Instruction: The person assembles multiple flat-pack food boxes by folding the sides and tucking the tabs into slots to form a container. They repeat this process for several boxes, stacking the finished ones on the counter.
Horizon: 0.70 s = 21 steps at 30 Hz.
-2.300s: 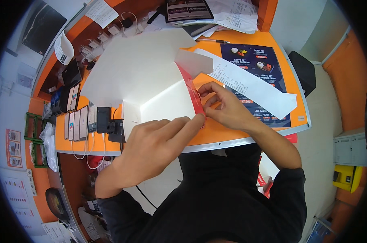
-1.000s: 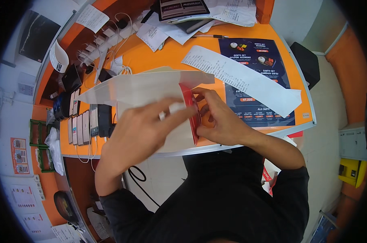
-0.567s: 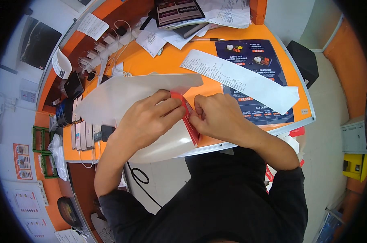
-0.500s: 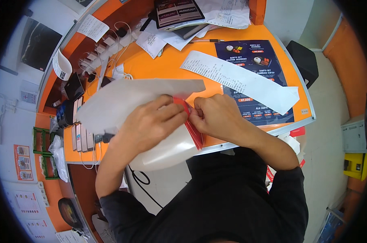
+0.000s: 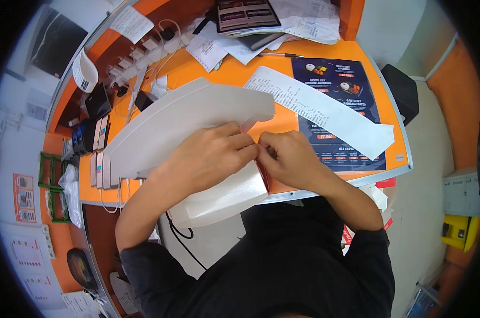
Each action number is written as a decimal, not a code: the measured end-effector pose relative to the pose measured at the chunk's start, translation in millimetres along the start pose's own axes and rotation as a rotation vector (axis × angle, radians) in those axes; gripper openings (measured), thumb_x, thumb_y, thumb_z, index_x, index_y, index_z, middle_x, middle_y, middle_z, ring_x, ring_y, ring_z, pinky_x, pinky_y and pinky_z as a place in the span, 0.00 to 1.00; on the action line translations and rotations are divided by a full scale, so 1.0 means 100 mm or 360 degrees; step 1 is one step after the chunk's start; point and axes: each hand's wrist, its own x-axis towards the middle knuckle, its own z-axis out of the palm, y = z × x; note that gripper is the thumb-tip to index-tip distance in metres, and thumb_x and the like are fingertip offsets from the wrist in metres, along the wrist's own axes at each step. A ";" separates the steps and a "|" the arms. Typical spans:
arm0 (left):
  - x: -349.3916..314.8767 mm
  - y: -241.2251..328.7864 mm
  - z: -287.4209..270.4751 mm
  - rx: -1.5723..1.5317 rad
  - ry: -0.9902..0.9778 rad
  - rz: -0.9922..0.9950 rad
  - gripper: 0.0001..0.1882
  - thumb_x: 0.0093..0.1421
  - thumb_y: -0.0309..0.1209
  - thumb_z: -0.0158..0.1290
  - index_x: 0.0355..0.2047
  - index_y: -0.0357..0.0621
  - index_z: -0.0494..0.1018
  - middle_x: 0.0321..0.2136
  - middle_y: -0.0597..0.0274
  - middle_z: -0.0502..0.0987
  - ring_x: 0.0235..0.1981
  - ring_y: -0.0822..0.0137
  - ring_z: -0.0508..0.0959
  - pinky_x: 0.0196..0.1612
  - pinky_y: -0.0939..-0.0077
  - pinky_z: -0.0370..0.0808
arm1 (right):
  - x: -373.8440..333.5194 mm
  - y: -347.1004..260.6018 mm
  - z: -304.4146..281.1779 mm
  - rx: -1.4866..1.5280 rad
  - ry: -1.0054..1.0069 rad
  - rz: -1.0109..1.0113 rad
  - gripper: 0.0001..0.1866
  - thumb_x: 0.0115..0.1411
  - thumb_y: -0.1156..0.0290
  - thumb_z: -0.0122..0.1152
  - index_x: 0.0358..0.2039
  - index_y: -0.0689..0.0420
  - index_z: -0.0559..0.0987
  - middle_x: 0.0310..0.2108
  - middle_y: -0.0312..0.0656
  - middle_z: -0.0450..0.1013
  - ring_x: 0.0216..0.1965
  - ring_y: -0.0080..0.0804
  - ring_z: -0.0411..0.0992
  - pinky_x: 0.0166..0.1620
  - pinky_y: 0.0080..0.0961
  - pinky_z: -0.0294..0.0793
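Observation:
A large sheet of folded paperboard (image 5: 181, 106), glossy white on the faces I see and with a strip of red at its right edge, lies across the desk's front edge. It has a broad curved upper flap and a lower flap that hangs toward my lap. My left hand (image 5: 210, 156) lies between the flaps, its fingers bent and closed on the board near the red edge. Against those fingertips, my right hand (image 5: 287, 159) is curled in a pinch at the same edge. The fingers hide the pinched spot.
On the orange desk (image 5: 274, 126), a long printed paper strip (image 5: 324, 114) lies over a dark menu sheet (image 5: 335, 146). Papers, a tablet (image 5: 248, 15) and a pen (image 5: 280, 54) are at the back. Several phones (image 5: 99, 169), cables and chargers line the left side.
The upper flap has tipped and now shows more of its curved face. Less of the red edge is visible. Both hands stay together at that edge, and the whole view has shifted slightly.

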 end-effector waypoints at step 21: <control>-1.13 0.48 -0.18 0.0017 0.0347 -0.1749 0.14 0.54 0.31 0.63 0.40 0.37 0.77 0.22 0.50 0.79 0.19 0.60 0.79 0.24 0.72 0.73 | 0.18 -0.48 0.01 -0.0955 0.0068 -0.0284 0.09 0.57 0.77 0.59 0.39 0.62 0.76 0.21 0.47 0.76 0.19 0.42 0.74 0.22 0.33 0.70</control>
